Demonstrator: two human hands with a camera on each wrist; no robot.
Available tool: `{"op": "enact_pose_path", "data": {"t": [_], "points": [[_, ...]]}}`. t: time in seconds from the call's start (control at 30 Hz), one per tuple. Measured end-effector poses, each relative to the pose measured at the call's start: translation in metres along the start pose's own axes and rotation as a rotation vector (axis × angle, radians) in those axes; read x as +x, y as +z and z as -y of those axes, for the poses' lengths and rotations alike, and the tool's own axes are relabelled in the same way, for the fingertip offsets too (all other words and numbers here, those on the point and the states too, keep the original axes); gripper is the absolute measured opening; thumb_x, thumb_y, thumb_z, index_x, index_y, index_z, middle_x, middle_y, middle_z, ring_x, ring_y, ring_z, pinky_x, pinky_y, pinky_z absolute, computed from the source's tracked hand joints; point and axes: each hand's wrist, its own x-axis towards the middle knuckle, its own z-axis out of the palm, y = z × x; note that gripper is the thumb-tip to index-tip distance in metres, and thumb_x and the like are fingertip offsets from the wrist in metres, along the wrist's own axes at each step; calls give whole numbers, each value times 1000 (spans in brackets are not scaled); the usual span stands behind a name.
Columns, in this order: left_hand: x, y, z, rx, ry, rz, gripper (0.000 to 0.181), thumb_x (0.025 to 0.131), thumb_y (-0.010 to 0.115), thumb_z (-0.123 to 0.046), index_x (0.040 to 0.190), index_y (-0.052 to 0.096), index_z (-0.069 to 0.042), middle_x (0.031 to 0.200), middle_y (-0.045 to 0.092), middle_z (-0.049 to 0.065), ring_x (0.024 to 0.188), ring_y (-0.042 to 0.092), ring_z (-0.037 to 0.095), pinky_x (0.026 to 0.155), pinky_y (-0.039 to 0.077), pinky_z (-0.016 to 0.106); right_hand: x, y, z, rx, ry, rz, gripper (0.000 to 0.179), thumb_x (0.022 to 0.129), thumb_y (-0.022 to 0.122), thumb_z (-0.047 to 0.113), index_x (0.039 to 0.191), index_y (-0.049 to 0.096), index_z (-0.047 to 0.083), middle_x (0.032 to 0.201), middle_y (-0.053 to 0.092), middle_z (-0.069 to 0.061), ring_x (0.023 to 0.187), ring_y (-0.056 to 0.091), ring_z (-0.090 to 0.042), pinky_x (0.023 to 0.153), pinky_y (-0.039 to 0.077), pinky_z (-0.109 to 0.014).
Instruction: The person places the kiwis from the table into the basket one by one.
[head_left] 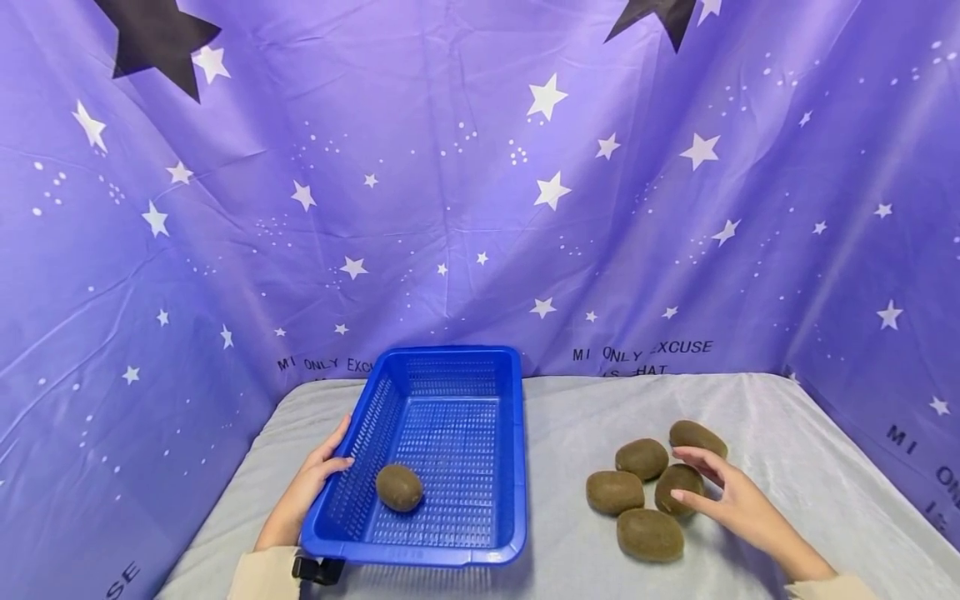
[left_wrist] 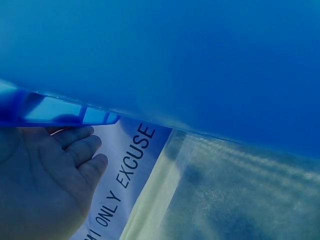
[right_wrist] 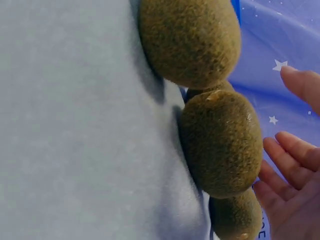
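A blue plastic basket (head_left: 521, 467) with slotted walls stands left of centre, one brown kiwi (head_left: 399, 488) lying inside near its left wall. My left hand (head_left: 309, 483) holds the basket's left rim, thumb over the edge and fingers along the outside; the left wrist view has the palm (left_wrist: 45, 180) under the rim. On the right, several kiwis lie close together. Over the group's right side my right hand (head_left: 731, 504) spreads thumb and fingers around one kiwi (head_left: 672, 487). In the right wrist view a gap separates the thumb (right_wrist: 302, 85) from that kiwi (right_wrist: 222, 142).
A pale grey cloth (head_left: 562, 533) covers the table. Purple star-printed curtain (head_left: 450, 208) hangs behind it and along both sides. Other kiwis lie around the one by my right hand: one behind (head_left: 697, 435), one in front (head_left: 650, 535) and more to its left (head_left: 615, 492).
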Motion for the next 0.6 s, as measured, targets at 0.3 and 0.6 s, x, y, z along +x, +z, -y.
{"op": "enact_pose_path", "data": {"t": [0.3,0.6], "points": [[3,0,-1,23,38,11,73,90,44,-2,152,5,-9,157,0,15,110,41,-10,86,45,22,-6,1,-11,-15,64,-30,50,76,74,3,120,53,-6,116,54,12,106,44,13,87,33,-3],[0,-1,0,-2,47,40,73,91,43,0,152,6,-13,157,-1,14,114,40,-6,88,42,20,-12,9,-17,48,85,13,51,78,71,-1,123,49,-8,116,50,11,98,51,6,75,45,-12]]}}
